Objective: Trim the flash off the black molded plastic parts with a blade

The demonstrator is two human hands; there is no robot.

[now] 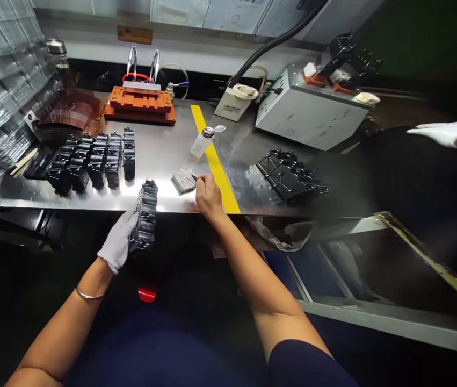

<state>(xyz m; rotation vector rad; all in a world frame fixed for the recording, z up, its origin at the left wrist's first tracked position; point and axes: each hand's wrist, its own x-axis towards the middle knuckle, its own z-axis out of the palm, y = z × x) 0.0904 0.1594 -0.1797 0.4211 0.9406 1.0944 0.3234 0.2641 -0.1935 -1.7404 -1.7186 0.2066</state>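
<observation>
My left hand (pixel 120 239), in a white glove, grips a ribbed black plastic moulding (pixel 147 212) at the bench's front edge. Bare and closed in a pinch, my right hand (pixel 209 196) is over the bench beside a small grey square pad (pixel 183 180). A short dark tip shows between its fingers and reaches the pad's right edge; what it belongs to is hidden. Behind the pad stands a white pump bottle (pixel 202 142) with its metal lid flipped up. A row of similar black mouldings (pixel 97 161) stands to the left.
An orange fixture (pixel 142 103) sits at the back. Yellow tape (pixel 216 161) crosses the metal bench. More black mouldings (pixel 290 174) lie on the right, before a grey box (pixel 292 110). Clear trays (pixel 5 70) are stacked at left. Another person's gloved hand (pixel 440 132) shows far right.
</observation>
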